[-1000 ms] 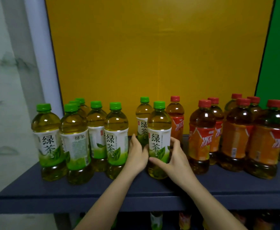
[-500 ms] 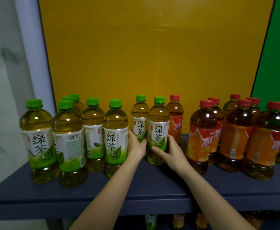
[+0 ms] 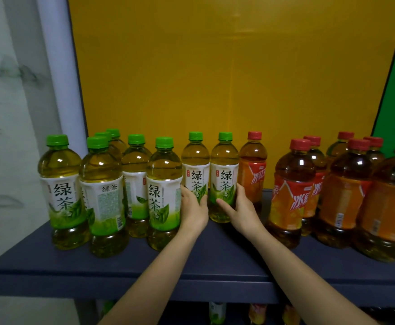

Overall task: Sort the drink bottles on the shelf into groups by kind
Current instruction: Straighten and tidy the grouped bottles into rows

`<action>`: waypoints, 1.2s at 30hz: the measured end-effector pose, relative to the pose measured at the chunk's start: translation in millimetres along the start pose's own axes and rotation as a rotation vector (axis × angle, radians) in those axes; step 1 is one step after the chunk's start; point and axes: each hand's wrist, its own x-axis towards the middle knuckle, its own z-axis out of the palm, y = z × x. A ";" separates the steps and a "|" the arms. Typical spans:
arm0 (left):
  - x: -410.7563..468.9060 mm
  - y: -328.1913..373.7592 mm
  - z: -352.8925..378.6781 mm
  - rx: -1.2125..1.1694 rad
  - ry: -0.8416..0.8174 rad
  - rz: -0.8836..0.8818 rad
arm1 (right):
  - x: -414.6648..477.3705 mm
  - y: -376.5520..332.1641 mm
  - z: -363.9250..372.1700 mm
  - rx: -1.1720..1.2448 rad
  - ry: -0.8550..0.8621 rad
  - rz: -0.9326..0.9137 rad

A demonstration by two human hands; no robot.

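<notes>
Two held bottles [image 3: 224, 165], labels 绿茶.

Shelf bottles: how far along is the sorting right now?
Mostly done: the green-cap group stands left, the red-cap group right. In hand: the right hand grips the last green tea bottle and the left hand grips its green neighbour, both on the shelf. Left: one lone red-cap bottle stands beside the green ones, apart from its group; it probably needs shifting right.
</notes>
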 end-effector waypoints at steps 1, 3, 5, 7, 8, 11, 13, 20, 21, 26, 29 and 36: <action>0.0 0.2 0.1 0.011 0.001 0.002 | 0.8 0.3 0.9 -0.006 0.008 -0.009; -0.6 1.4 -0.4 0.023 0.003 -0.003 | 2.4 0.3 2.6 -0.018 0.014 -0.009; -2.3 2.6 -1.3 0.043 0.001 -0.011 | 3.4 0.2 3.6 -0.024 0.015 -0.010; -5.0 3.2 -2.4 0.070 -0.015 -0.023 | 2.8 -0.9 2.8 -0.028 0.017 -0.016; -6.7 2.4 -3.1 0.076 -0.027 -0.021 | 2.3 -1.2 1.8 -0.033 0.015 -0.018; -19.2 -2.4 -8.8 0.010 -0.118 0.028 | -2.8 -0.3 -2.6 -0.033 -0.002 0.001; -37.0 -4.5 -19.3 -0.144 -0.246 0.050 | -11.7 -0.8 -3.9 -0.023 0.017 0.036; -79.7 -26.0 -89.8 -0.365 -0.171 0.101 | -49.0 -34.9 20.8 0.180 -0.051 -0.126; -80.3 -30.6 -99.2 -0.347 -0.097 0.139 | -50.2 -39.7 28.4 0.196 -0.105 -0.142; -73.0 -50.2 -120.2 -0.014 0.180 0.234 | -49.8 -59.5 64.4 0.155 -0.221 -0.126; -71.4 -53.0 -115.7 0.142 0.137 0.258 | -46.4 -65.6 78.1 0.059 -0.123 -0.123; -59.5 -44.4 -99.9 0.170 0.097 0.167 | -42.2 -55.8 56.4 0.158 -0.139 -0.068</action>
